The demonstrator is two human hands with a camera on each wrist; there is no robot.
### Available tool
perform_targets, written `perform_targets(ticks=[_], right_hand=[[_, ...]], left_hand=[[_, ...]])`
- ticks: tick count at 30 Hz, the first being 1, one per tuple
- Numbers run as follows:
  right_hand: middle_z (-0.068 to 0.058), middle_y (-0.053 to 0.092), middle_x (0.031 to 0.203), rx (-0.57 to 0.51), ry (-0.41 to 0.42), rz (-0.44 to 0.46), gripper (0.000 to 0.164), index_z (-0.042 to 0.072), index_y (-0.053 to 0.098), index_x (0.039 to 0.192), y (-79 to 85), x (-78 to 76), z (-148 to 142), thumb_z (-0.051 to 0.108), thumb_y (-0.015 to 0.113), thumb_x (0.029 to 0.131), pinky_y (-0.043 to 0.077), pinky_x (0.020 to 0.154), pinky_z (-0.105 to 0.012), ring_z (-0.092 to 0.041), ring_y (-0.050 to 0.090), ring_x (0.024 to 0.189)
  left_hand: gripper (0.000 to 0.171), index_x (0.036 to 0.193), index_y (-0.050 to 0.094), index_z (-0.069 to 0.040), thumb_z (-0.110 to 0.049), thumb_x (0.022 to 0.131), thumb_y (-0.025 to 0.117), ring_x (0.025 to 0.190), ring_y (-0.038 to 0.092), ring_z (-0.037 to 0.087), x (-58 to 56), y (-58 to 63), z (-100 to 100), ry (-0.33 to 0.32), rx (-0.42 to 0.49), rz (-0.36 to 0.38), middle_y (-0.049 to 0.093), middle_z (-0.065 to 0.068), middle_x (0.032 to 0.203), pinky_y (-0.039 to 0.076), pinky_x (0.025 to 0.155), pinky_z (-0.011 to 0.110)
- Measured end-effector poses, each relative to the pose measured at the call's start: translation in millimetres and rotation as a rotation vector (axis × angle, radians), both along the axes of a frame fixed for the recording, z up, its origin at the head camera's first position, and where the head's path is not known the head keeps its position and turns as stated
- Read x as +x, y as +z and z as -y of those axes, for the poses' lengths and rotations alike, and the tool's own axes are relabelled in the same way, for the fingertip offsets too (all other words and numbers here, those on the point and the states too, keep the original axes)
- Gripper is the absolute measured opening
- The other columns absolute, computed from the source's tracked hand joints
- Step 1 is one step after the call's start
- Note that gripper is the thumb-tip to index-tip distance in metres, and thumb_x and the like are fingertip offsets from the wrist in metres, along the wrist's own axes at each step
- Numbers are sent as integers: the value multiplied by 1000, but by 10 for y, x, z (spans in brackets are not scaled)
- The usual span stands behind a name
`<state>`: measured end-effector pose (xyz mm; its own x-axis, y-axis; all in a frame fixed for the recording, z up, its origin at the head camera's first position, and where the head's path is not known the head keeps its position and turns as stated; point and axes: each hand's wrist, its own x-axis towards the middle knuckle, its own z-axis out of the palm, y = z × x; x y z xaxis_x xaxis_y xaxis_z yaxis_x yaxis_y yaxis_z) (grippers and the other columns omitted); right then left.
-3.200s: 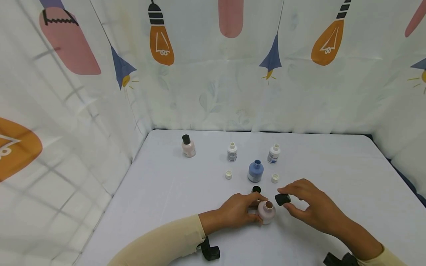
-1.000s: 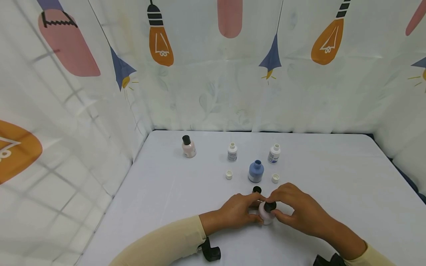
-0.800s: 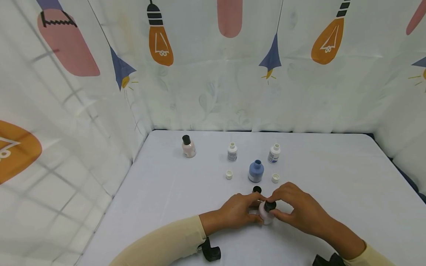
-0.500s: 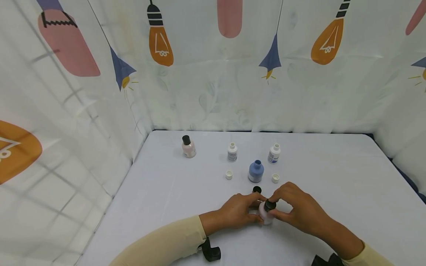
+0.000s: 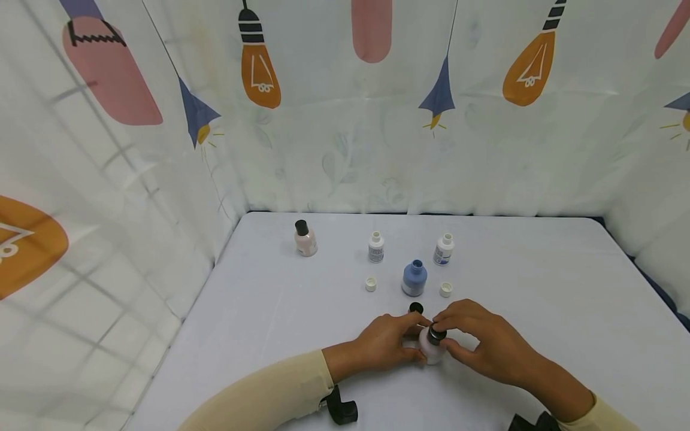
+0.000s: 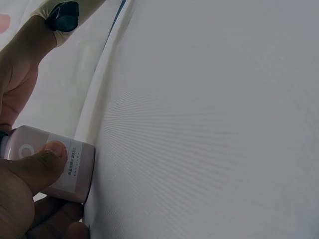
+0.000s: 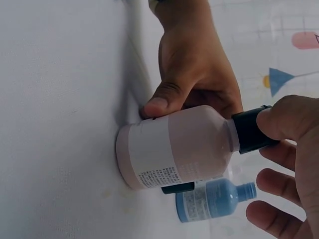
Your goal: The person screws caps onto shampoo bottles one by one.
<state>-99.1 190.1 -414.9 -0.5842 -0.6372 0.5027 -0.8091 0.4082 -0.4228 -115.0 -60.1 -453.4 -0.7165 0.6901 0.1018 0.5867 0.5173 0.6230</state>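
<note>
My left hand [image 5: 380,341] grips a pale pink bottle [image 7: 194,144] by its body, and the bottle stands upright on the table. Its label shows under the left thumb in the left wrist view. Thumb and forefinger of my right hand [image 5: 490,341] pinch a black cap [image 7: 249,130], which sits on the bottle's neck. Whether it is screwed tight cannot be seen. Just behind the left fingers lies another black cap [image 5: 415,307], partly hidden. Beyond it stands an uncapped blue bottle [image 5: 414,280].
Two small white bottles [image 5: 376,246] [image 5: 444,249] stand uncapped farther back. White caps [image 5: 371,284] [image 5: 445,289] lie in front of them. At the back left is a pink bottle with a black cap [image 5: 305,238]. A printed curtain [image 5: 345,149] hangs behind the table [image 5: 259,323].
Earlier my right hand held the black cap to the right of the uncapped pink bottle. It moved left, and the cap is now on the neck. My left hand stayed in place.
</note>
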Motion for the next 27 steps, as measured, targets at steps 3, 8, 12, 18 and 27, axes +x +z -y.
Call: perform_targets(ticks=[3, 8, 12, 18, 27], right_hand=[[16, 65, 119, 3, -7, -12, 21, 29, 72, 115, -11, -13, -9, 34, 77, 95, 45, 94, -13, -7, 59, 111], [18, 64, 113, -1, -20, -45, 26, 28, 73, 110, -9, -29, 0, 49, 63, 100, 49, 85, -13, -4, 59, 107], [17, 64, 109, -20, -22, -55, 25, 27, 74, 106, -4, -31, 18, 49, 64, 98, 51, 80, -13, -4, 59, 104], [17, 64, 106, -31, -34, -52, 19, 27, 73, 102, -15, -28, 33, 44, 74, 94, 52, 77, -15, -4, 59, 101], [19, 62, 105, -15, -57, -65, 27, 27, 72, 102, -4, -6, 34, 53, 63, 98, 51, 77, -14, -3, 59, 100]], left_hand=[[57, 135, 56, -21, -30, 87, 84, 116, 61, -1, 3, 1, -1, -4, 11, 10, 70, -6, 126, 48, 92, 18], [56, 136, 57, -22, -28, 87, 85, 116, 60, -2, 24, 4, -8, 11, 6, 29, 70, -8, 126, 48, 92, 18], [60, 138, 57, -24, -31, 86, 86, 115, 61, -1, 46, 30, -17, 30, -15, 58, 70, -8, 125, 49, 93, 22], [68, 146, 54, -26, -42, 87, 83, 116, 61, -1, 69, 41, -16, 43, -32, 43, 68, -9, 129, 49, 96, 26], [62, 143, 61, -25, -36, 87, 83, 116, 60, -2, 45, 17, -29, 12, 9, -31, 68, -10, 129, 47, 90, 15]])
